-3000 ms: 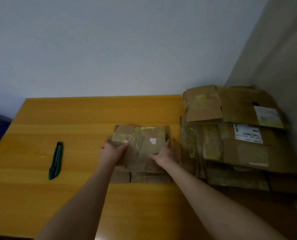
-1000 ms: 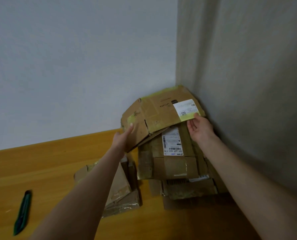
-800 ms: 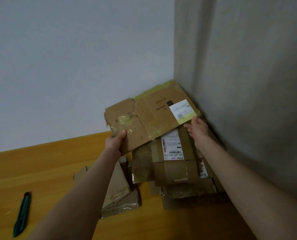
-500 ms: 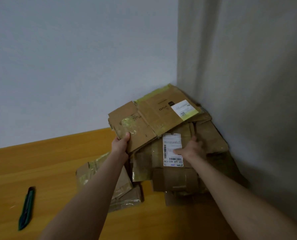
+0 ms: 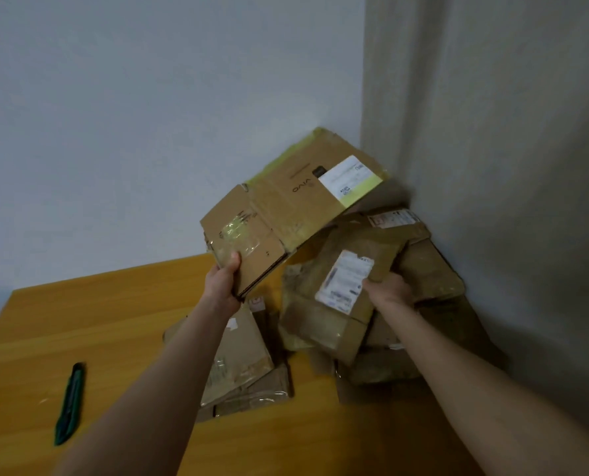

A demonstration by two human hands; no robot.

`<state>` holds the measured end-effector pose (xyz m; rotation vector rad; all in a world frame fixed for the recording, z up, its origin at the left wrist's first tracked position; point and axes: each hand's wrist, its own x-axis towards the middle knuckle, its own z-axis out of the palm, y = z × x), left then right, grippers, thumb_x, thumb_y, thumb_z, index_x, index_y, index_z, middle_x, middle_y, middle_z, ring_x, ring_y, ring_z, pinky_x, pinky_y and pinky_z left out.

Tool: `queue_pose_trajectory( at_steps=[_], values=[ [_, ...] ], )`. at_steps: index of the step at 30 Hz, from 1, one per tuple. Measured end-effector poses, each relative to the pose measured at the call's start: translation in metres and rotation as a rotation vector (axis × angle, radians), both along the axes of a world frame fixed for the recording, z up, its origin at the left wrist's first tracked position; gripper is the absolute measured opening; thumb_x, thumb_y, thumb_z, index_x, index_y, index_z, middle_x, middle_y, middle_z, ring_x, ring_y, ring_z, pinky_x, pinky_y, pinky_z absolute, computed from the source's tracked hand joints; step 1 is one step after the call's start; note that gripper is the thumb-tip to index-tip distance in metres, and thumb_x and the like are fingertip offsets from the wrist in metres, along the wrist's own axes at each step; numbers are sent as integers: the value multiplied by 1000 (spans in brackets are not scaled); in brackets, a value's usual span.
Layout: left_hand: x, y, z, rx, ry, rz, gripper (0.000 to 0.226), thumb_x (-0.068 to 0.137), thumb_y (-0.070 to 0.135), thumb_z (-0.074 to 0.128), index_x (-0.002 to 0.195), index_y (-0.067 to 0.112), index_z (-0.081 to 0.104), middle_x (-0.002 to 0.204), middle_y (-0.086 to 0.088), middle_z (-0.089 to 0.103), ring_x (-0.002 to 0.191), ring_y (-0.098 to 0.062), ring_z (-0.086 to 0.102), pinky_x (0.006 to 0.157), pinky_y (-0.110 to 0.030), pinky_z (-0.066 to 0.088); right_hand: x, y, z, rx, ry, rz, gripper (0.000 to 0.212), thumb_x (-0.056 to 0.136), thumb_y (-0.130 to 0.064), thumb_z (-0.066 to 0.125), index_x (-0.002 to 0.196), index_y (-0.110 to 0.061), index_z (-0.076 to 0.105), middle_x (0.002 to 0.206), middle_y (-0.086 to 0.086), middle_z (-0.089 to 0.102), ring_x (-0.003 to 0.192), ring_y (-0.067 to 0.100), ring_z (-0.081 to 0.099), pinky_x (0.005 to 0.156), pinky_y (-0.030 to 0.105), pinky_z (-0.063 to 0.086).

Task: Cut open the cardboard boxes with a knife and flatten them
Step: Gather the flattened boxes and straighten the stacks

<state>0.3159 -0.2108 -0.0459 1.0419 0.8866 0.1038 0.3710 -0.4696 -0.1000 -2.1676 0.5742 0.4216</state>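
My left hand (image 5: 225,282) grips the near corner of a flattened brown box (image 5: 286,207) with a white and yellow label, holding it tilted up above the pile. My right hand (image 5: 387,291) grips a second flattened box (image 5: 334,304) with a white barcode label, lifted off the stack of flattened cardboard (image 5: 430,280) in the wall corner. Another flattened box (image 5: 241,365) lies on the wooden table (image 5: 97,324) under my left forearm. The green utility knife (image 5: 69,405) lies on the table at the left, away from both hands.
Two walls meet in a corner right behind the cardboard stack. The table's left edge shows at the far left, with something dark beyond it.
My left hand has raised the labelled box higher. My right hand has moved from lying on the barcode-label box to gripping it and lifting it off the stack.
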Motion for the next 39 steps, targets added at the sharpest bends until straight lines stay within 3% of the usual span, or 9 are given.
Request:
queue_pose_trajectory(
  at_steps=[4,10,14,18,21,27,29,32,39],
  values=[
    [-5,-3,-6,14,24,-10,31,96,24,59,122,8,51,96,-9,63,81,-24,64,48,-34,53,6,6,15,635,-8,-411,24,92,-18,64,115,-10,64,116,10,65,100,26,63,76,35,57],
    [-1,-5,-15,9,28,-65,34,95,26,61,122,8,50,102,-12,64,86,-27,65,63,-39,53,-11,24,31,881,34,-507,28,93,-2,58,121,-7,59,115,13,63,97,24,64,65,27,56],
    [-6,-9,-31,45,103,-158,44,93,24,64,130,5,49,110,-14,62,104,-33,61,86,-49,53,-34,30,23,704,186,-414,27,99,0,40,121,3,55,98,17,62,83,25,62,70,31,53],
    [-10,-17,-48,208,211,-294,44,93,19,64,132,4,50,115,-12,61,109,-37,58,82,-45,49,-22,-5,17,418,-32,-666,35,104,-22,37,130,-1,44,123,19,57,104,34,61,80,37,51],
    [-5,-22,-59,523,259,-436,54,90,21,68,137,7,46,132,-17,56,116,-36,56,94,-47,49,-13,-19,9,311,-47,-643,53,96,-43,52,133,-6,42,119,16,59,95,27,64,73,33,53],
    [7,-38,-60,1217,404,-813,79,89,33,66,152,24,19,154,-17,20,135,-38,36,104,-49,43,1,-20,2,-47,-99,-191,96,76,-49,75,151,-16,24,152,12,29,137,34,34,103,53,42],
    [9,-52,-62,1239,276,-1040,95,81,50,70,153,34,10,160,-8,8,144,-34,21,112,-55,31,6,-18,-1,-46,-20,-102,98,71,-57,74,148,-17,28,145,12,42,127,33,46,98,51,46],
    [5,-76,-70,1261,249,-1370,120,70,64,72,151,41,-14,160,-3,-21,148,-32,-11,115,-65,2,4,-17,-2,-115,-13,-47,68,77,-51,72,127,-14,45,112,5,61,96,26,61,81,38,51],
    [-5,-70,-103,1157,325,-1432,130,71,46,81,149,35,-23,158,-5,-28,148,-31,-15,118,-60,12,1,-23,5,-157,3,16,42,82,-55,67,90,-15,54,76,-1,58,64,14,55,61,27,43]
  ],
)
